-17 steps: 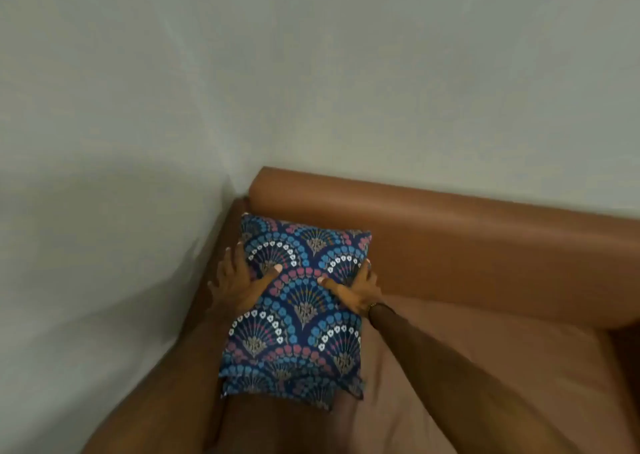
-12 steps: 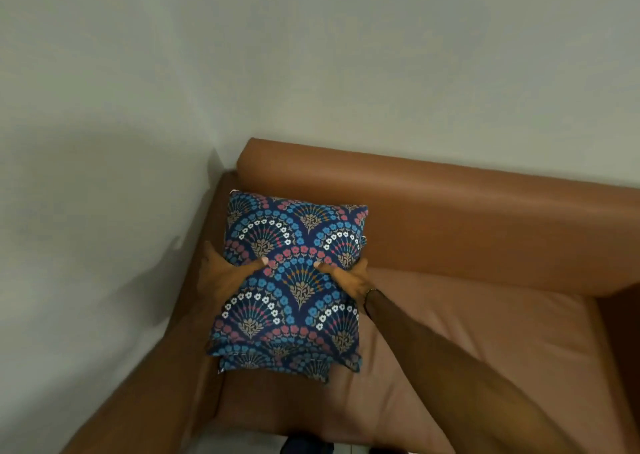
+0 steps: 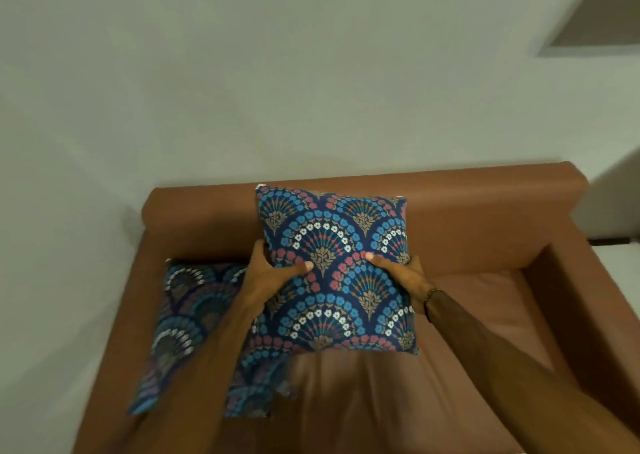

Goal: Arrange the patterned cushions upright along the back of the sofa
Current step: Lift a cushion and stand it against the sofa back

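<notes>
Now both hands, left hand (image 3: 268, 275) and right hand (image 3: 403, 277), clasp a second cushion (image 3: 337, 273) mid-sofa (image 3: 485, 232).

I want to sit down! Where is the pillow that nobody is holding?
In the head view, the loose cushion lies at the left end of the sofa, beside the wall, partly under the left hand and the held cushion.

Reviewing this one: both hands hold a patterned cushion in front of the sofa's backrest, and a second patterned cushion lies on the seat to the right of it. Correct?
Not quite. The head view shows the second patterned cushion to the left of the held cushion, not the right. The rest stands: the left hand and right hand both hold that cushion in front of the sofa's backrest.
</notes>
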A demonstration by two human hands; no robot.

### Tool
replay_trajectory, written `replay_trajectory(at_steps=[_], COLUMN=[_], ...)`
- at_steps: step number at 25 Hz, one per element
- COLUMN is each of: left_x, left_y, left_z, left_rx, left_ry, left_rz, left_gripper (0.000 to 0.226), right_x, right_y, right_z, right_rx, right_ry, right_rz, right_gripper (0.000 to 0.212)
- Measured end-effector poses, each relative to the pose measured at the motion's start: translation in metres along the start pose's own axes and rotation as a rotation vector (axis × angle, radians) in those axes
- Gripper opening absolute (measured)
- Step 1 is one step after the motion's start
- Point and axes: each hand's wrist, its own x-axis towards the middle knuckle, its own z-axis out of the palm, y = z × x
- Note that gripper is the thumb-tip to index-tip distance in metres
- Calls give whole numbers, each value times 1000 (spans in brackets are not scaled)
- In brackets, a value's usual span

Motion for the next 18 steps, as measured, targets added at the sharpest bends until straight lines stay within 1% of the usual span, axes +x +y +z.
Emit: replay_trajectory(at_steps=[1, 2, 3, 4, 6, 7, 9, 10, 11, 13, 15, 17, 18], left_x=[2, 7, 13, 21, 37, 45, 61, 68, 77, 86, 98, 110, 117], left_y=[4, 3, 3, -2, -15, -23, -44, -58, -74, -104, -127, -142, -148], left_z=[43, 84, 132, 174, 254, 291, 368, 401, 435, 495, 545, 582, 593], left_rx=[10, 29, 60, 77, 72, 69, 53, 45, 49, 56, 50, 77, 75], left_ry=[-40, -61, -78, -88, -129, -144, -158, -158, -164, -150, -179, -189, -183], left_rz=[29, 51, 76, 89, 113, 135, 173, 185, 213, 227, 242, 280, 283], left_gripper=[110, 113, 118, 123, 120, 118, 118, 117, 116, 113, 109, 106, 107], right_x=[12, 25, 39, 56, 92, 114, 162, 177, 192, 217, 239, 260, 270], right_y=[-2, -3, -5, -5, 0, 6, 25, 34, 41, 62, 84, 104, 115], right_z=[-40, -79, -123, -162, -230, -262, -326, -350, -374, -416, -452, -479, -487], right_rx=[-5, -11, -12, -35, -87, -118, -183, -195, -182, -128, -70, -2, 2], right_ry=[37, 73, 106, 128, 128, 145, 184, 198, 212, 251, 265, 282, 307], right_rz=[-23, -49, -58, -51, -41, -41, -43, -28, -18, -24, -69, -114, -138], right_gripper=[122, 129, 128, 123, 114, 112, 121, 127, 127, 118, 107, 92, 90])
